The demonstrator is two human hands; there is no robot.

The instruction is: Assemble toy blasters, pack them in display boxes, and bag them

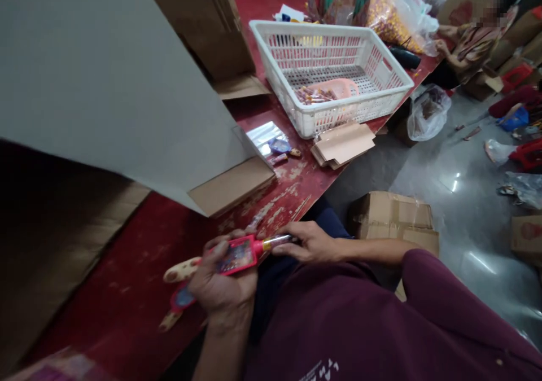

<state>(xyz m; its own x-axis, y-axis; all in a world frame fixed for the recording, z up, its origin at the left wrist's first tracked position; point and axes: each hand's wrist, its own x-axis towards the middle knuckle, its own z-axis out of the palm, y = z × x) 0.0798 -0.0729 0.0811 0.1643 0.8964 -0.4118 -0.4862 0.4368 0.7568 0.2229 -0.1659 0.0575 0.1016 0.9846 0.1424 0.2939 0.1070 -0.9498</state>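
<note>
In front of my body, my left hand (226, 285) is closed around a small toy with a pink rectangular frame (237, 257) and a picture-like face. My right hand (311, 242) pinches a narrow see-through tube (273, 241) with yellow and dark parts. The tube meets the pink neck of the toy; whether it is fixed there I cannot tell. Beside my left fingers shows a beige piece with brown spots (180, 271). Below it lies a pink-rimmed piece with a bluish face (183, 297), its spotted beige handle (170, 320) pointing down.
A white plastic basket (355, 113) with a pink scoop stands on the red table (122, 274). Flat cardboard pieces (345, 144) and a small blue toy (279, 145) lie before it. A large carton (105, 76) rises left. Another carton (398, 214) sits on the floor; a person (474, 45) is at far right.
</note>
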